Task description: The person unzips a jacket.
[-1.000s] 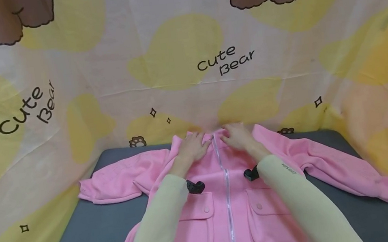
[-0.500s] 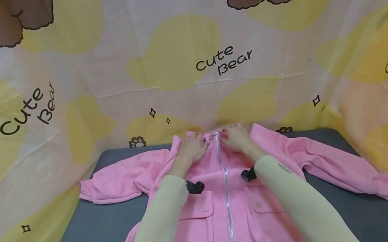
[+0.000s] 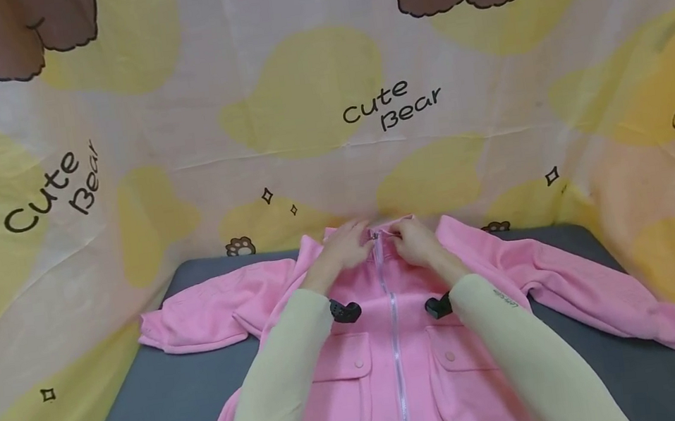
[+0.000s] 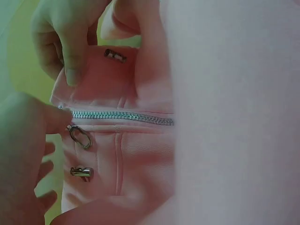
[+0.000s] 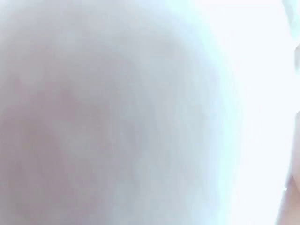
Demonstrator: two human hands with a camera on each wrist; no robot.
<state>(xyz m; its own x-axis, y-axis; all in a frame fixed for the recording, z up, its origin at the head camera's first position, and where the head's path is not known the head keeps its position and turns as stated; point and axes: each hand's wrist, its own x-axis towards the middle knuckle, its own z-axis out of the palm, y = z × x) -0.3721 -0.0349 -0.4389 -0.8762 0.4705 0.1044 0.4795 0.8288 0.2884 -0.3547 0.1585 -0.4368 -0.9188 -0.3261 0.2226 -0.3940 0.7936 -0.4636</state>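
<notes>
A pink jacket (image 3: pixel 377 319) lies front up with its sleeves spread and its metal zipper (image 4: pixel 122 115) running down the middle. My left hand (image 3: pixel 343 245) is at the collar; in the left wrist view its thumb and finger appear to pinch the collar at the zipper's top, beside the ring-shaped zipper pull (image 4: pixel 80 137). Across the zipper, my right hand (image 3: pixel 415 240) pinches the collar edge, thumb on the cloth. Two small metal fittings (image 4: pixel 82 173) flank the zipper. Fingers behind the collar are hidden. Pale blur fills most of the right wrist view.
Under the jacket is a dark grey table (image 3: pixel 139 407). A patterned curtain (image 3: pixel 297 102) rises behind and at both sides. Black wrist devices (image 3: pixel 346 311) hang below the cuffs. Two flapped pockets (image 3: pixel 337 402) are on the jacket front.
My left hand has moved right from the collar's left part to the zipper's top. The right hand stays near the collar, its fingers now closer in on the edge; the collar's right part shows more.
</notes>
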